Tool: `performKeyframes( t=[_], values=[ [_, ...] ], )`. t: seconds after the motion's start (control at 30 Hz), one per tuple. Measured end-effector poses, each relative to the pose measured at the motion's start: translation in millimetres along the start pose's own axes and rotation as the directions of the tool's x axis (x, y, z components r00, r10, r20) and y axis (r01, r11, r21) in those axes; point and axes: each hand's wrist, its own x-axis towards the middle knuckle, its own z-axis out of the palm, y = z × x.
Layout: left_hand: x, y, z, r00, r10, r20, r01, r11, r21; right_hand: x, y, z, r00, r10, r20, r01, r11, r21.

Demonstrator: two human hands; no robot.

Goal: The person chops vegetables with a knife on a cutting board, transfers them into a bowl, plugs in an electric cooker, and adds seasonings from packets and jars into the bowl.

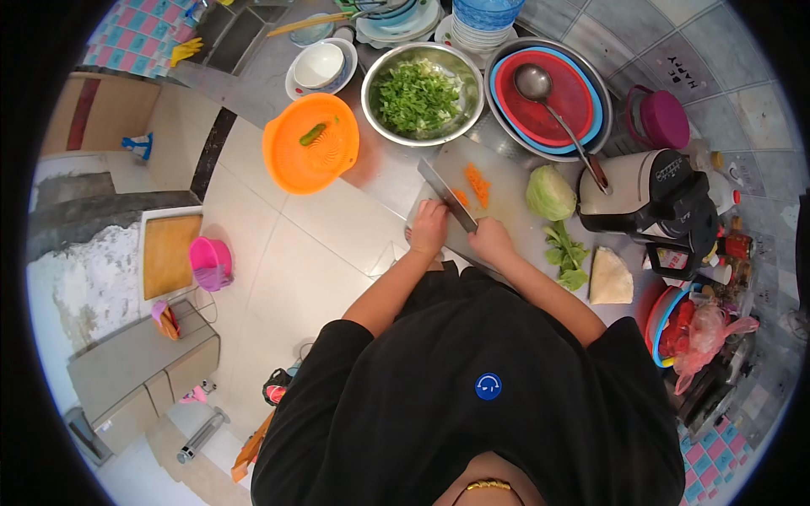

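L hand (430, 228) is bent, fingers curled down by the knife's (447, 196) blade on its left side; can't tell what, if anything, is under the fingertips. R hand (492, 240) is closed round the knife handle, just beside L hand. Blade points fwd & a bit left from R hand, over the cutting board (515, 223).

Orange shreds (477, 185), prob. carrot, lie on the board fwd of both hands, on the blade's R side: one pile a bit apart from the blade, a smaller bit right next to it.

To the R of R hand: cut cabbage (550, 193), fwd & right; leafy greens (565, 257) w/ the stem end near the cabbage; then a pale wedge (611, 277) further R. Beyond those, a big appliance (620, 190) w/ dark lid & handle.

Fwd of L hand: steel bowl (366, 99) w/ chopped greens (418, 97) in it. Fwd & left of L hand: orange colander (278, 152) holding a small green veg (313, 134).

Well fwd of R hand: red basin (510, 84) inside a blue one (498, 67), w/ a ladle (533, 83) lying in it, handle slanting back toward the appliance.
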Motion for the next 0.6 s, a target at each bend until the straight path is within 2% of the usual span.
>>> performKeyframes(
  t=[0.03, 0.13, 0.2, 0.23, 0.27, 0.33, 0.37, 0.43, 0.47, 0.53, 0.57, 0.6],
  values=[
    [0, 1, 1, 1.0, -0.001, -0.012, 0.001, 1.0, -0.002, 2, 2, 4, 1.0, -0.023, -0.017, 0.023, 0.999, 0.041],
    [5, 12, 0, 0.977, -0.201, 0.075, 0.208, 0.973, -0.098, -6, 7, -6, 0.994, -0.08, -0.08, 0.087, 0.993, 0.084],
    [5, 17, -5, 0.922, -0.351, 0.165, 0.385, 0.877, -0.287, -26, 12, -27, 0.98, -0.149, -0.13, 0.156, 0.987, 0.049],
    [5, 17, -7, 0.883, -0.413, 0.222, 0.468, 0.803, -0.369, -38, 16, -42, 0.966, -0.201, -0.16, 0.206, 0.978, 0.013],
    [4, 11, -11, 0.82, -0.49, 0.297, 0.571, 0.667, -0.478, -48, 21, -56, 0.949, -0.253, -0.188, 0.253, 0.967, -0.025],
    [2, -12, -27, 0.667, -0.573, 0.476, 0.717, 0.322, -0.618, -61, 38, -77, 0.895, -0.398, -0.2, 0.377, 0.916, -0.136],
    [4, -18, -37, 0.619, -0.634, 0.464, 0.755, 0.318, -0.574, -66, 48, -84, 0.862, -0.466, -0.199, 0.432, 0.881, -0.192],
    [18, -14, -51, 0.669, -0.628, 0.397, 0.712, 0.388, -0.585, -63, 65, -91, 0.79, -0.59, -0.164, 0.521, 0.789, -0.326],
    [26, -6, -50, 0.778, -0.543, 0.315, 0.624, 0.609, -0.489, -61, 69, -93, 0.765, -0.628, -0.143, 0.544, 0.748, -0.379],
    [38, 17, -43, 0.936, -0.287, 0.205, 0.33, 0.919, -0.216, -54, 74, -91, 0.697, -0.711, -0.091, 0.598, 0.647, -0.473],
    [41, 32, -36, 0.975, -0.077, 0.207, 0.1, 0.99, -0.104, -50, 74, -86, 0.69, -0.719, -0.078, 0.601, 0.63, -0.492],
    [45, 51, -28, 0.964, -0.033, 0.264, 0.052, 0.996, -0.067, -47, 71, -81, 0.682, -0.728, -0.064, 0.605, 0.612, -0.51]
  ],
)
